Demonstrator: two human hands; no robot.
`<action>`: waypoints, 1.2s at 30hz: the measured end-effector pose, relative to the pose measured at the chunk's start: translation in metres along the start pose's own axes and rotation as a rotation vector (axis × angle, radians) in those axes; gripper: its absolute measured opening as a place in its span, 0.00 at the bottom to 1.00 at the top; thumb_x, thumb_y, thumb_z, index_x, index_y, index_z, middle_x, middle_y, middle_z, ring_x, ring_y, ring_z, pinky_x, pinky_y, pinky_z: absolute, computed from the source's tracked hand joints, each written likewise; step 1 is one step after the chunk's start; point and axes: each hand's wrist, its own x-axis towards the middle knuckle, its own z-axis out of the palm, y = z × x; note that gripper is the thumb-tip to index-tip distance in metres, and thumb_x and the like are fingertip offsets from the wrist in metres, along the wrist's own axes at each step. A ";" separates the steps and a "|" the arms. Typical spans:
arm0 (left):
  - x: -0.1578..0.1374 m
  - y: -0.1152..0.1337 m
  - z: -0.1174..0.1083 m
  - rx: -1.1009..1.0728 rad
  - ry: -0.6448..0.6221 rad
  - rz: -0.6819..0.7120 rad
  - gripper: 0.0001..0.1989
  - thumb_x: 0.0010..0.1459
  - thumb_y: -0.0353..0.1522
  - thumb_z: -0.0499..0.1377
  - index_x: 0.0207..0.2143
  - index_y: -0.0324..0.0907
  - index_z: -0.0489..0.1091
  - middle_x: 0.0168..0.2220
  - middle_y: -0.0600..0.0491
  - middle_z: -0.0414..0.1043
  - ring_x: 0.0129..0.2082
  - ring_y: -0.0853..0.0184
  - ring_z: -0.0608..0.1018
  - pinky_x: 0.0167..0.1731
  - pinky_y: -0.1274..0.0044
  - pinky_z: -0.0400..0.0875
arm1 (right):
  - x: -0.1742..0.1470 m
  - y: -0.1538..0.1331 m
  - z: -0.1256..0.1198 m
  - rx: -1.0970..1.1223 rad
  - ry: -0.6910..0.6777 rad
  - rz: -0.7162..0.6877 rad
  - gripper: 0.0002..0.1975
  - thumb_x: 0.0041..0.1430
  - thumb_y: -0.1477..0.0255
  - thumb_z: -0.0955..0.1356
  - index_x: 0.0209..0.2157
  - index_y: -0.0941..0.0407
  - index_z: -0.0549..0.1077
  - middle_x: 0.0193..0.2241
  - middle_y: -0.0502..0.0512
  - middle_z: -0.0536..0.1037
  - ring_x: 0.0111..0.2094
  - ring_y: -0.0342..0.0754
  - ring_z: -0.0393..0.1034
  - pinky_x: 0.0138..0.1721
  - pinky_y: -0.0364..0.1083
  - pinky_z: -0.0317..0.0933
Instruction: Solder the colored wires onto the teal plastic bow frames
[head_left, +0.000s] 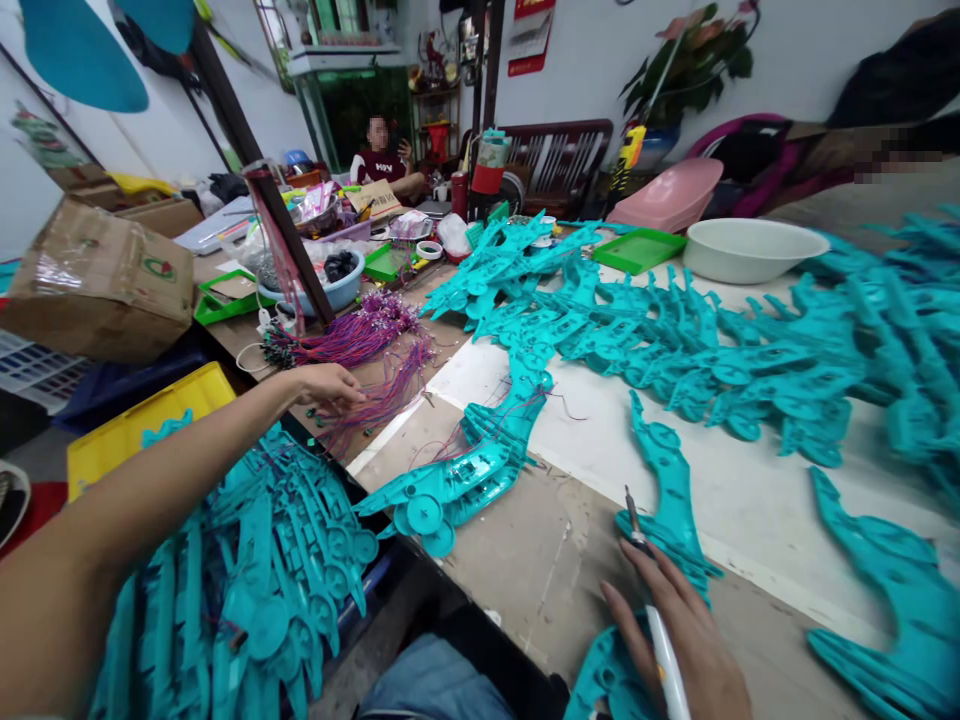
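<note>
My left hand (pixel 330 388) reaches over the table's left side, its fingers bent together at a bundle of thin red-and-purple wires (pixel 379 395). In my right hand (pixel 690 625), near the front edge, lies a slim white-handled tool (pixel 666 655) with a dark pointed metal tip. That tip is by a curved turquoise plastic shell (pixel 667 470). Between my hands, a row of turquoise shell pieces (pixel 469 470) has loose thin wires lying across it. Another shell piece (pixel 611 675) is partly hidden below my right hand.
Many turquoise shells (pixel 720 350) are heaped across the back and right; more (pixel 262 570) fill a container at lower left. A dark upright post (pixel 289 230) stands by a blue basin (pixel 330 285). A white basin (pixel 754 250) and a green tray (pixel 639 250) sit behind. A person (pixel 382 165) sits far back.
</note>
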 end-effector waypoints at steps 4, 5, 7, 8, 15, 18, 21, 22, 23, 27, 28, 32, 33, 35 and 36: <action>-0.005 0.010 0.002 -0.152 -0.072 0.062 0.12 0.41 0.30 0.71 0.25 0.36 0.70 0.31 0.46 0.78 0.31 0.66 0.79 0.25 0.81 0.70 | 0.000 0.001 0.004 0.009 0.042 0.017 0.22 0.65 0.59 0.59 0.57 0.53 0.65 0.52 0.60 0.74 0.53 0.56 0.70 0.51 0.54 0.68; -0.005 0.012 0.003 -0.184 -0.051 0.074 0.11 0.42 0.29 0.70 0.25 0.36 0.69 0.31 0.45 0.78 0.33 0.65 0.79 0.27 0.80 0.71 | 0.000 0.001 0.004 0.012 0.033 0.008 0.22 0.65 0.60 0.60 0.56 0.52 0.65 0.51 0.60 0.74 0.53 0.56 0.70 0.51 0.54 0.68; -0.004 0.018 0.005 -0.211 -0.002 0.048 0.10 0.45 0.27 0.68 0.26 0.36 0.68 0.29 0.46 0.77 0.30 0.64 0.79 0.28 0.78 0.72 | 0.000 0.002 0.003 0.016 0.007 -0.011 0.21 0.65 0.60 0.60 0.56 0.53 0.66 0.51 0.60 0.74 0.53 0.56 0.70 0.51 0.54 0.69; -0.004 0.021 0.005 -0.218 0.026 0.033 0.09 0.47 0.26 0.67 0.26 0.36 0.68 0.26 0.47 0.75 0.27 0.66 0.78 0.27 0.77 0.72 | 0.000 0.002 0.002 0.018 0.002 -0.015 0.21 0.65 0.60 0.60 0.56 0.53 0.66 0.52 0.60 0.74 0.53 0.56 0.70 0.50 0.54 0.69; -0.007 0.070 -0.009 0.065 0.143 -0.019 0.09 0.50 0.31 0.67 0.23 0.37 0.71 0.13 0.62 0.49 0.12 0.77 0.52 0.14 0.83 0.47 | -0.002 0.003 0.000 0.026 -0.006 0.006 0.21 0.64 0.61 0.61 0.56 0.52 0.66 0.53 0.60 0.73 0.53 0.55 0.70 0.49 0.52 0.70; -0.005 0.103 -0.017 0.405 0.391 -0.001 0.11 0.45 0.29 0.68 0.17 0.38 0.69 0.13 0.58 0.53 0.14 0.75 0.55 0.15 0.81 0.46 | -0.001 0.002 -0.002 0.014 -0.005 -0.014 0.20 0.64 0.62 0.61 0.56 0.53 0.66 0.52 0.61 0.73 0.53 0.55 0.70 0.48 0.52 0.70; -0.001 0.135 -0.016 0.407 0.545 0.242 0.07 0.51 0.30 0.63 0.23 0.37 0.72 0.15 0.58 0.57 0.15 0.76 0.55 0.18 0.81 0.46 | 0.001 0.001 -0.004 -0.002 -0.002 -0.031 0.20 0.65 0.63 0.61 0.55 0.54 0.66 0.51 0.62 0.74 0.53 0.55 0.71 0.48 0.51 0.71; 0.001 0.143 -0.013 0.339 0.541 0.342 0.07 0.54 0.32 0.61 0.27 0.36 0.73 0.15 0.58 0.58 0.15 0.77 0.54 0.19 0.81 0.46 | 0.002 0.001 -0.004 -0.005 -0.002 -0.035 0.19 0.65 0.63 0.61 0.55 0.54 0.66 0.51 0.62 0.74 0.53 0.55 0.71 0.48 0.51 0.71; 0.003 0.150 -0.008 0.289 0.509 0.408 0.08 0.56 0.33 0.60 0.29 0.36 0.74 0.16 0.58 0.58 0.15 0.77 0.54 0.20 0.81 0.47 | 0.002 0.000 -0.004 -0.008 0.001 -0.041 0.19 0.65 0.63 0.61 0.55 0.54 0.66 0.51 0.62 0.74 0.52 0.55 0.71 0.48 0.51 0.71; 0.012 0.161 0.019 0.310 0.281 0.458 0.10 0.52 0.35 0.64 0.31 0.35 0.76 0.16 0.57 0.58 0.17 0.76 0.57 0.21 0.80 0.48 | 0.001 -0.002 -0.004 -0.008 0.007 -0.017 0.18 0.65 0.64 0.61 0.54 0.54 0.67 0.50 0.62 0.74 0.53 0.56 0.71 0.48 0.53 0.71; 0.014 0.161 0.025 0.286 0.243 0.480 0.10 0.52 0.35 0.64 0.32 0.35 0.76 0.16 0.58 0.57 0.16 0.76 0.56 0.20 0.80 0.47 | 0.000 -0.002 -0.004 -0.002 0.001 -0.011 0.18 0.65 0.65 0.61 0.54 0.53 0.67 0.50 0.62 0.74 0.53 0.56 0.71 0.49 0.53 0.70; 0.021 0.158 0.037 0.140 0.219 0.524 0.09 0.57 0.32 0.62 0.33 0.33 0.74 0.14 0.61 0.51 0.15 0.79 0.51 0.19 0.81 0.42 | 0.000 -0.003 -0.007 0.016 -0.010 -0.013 0.18 0.64 0.67 0.62 0.54 0.53 0.67 0.50 0.62 0.74 0.54 0.56 0.70 0.49 0.53 0.70; 0.022 0.158 0.037 0.150 0.220 0.485 0.08 0.57 0.31 0.62 0.32 0.32 0.73 0.13 0.62 0.50 0.15 0.79 0.51 0.18 0.81 0.41 | 0.000 -0.004 -0.008 0.017 -0.009 -0.012 0.17 0.64 0.67 0.62 0.54 0.54 0.67 0.50 0.62 0.75 0.54 0.56 0.70 0.49 0.53 0.70; 0.024 0.159 0.035 0.156 0.200 0.427 0.07 0.59 0.29 0.60 0.31 0.31 0.72 0.12 0.63 0.49 0.15 0.80 0.50 0.18 0.83 0.41 | 0.000 -0.004 -0.008 0.012 -0.018 0.004 0.17 0.64 0.68 0.62 0.54 0.53 0.67 0.50 0.63 0.75 0.54 0.56 0.70 0.49 0.53 0.70; 0.024 0.160 0.033 0.143 0.195 0.418 0.07 0.60 0.28 0.59 0.31 0.31 0.72 0.12 0.63 0.48 0.14 0.80 0.50 0.18 0.83 0.41 | 0.000 -0.005 -0.008 0.008 -0.022 0.011 0.17 0.65 0.68 0.62 0.54 0.53 0.67 0.50 0.62 0.74 0.54 0.55 0.70 0.49 0.53 0.70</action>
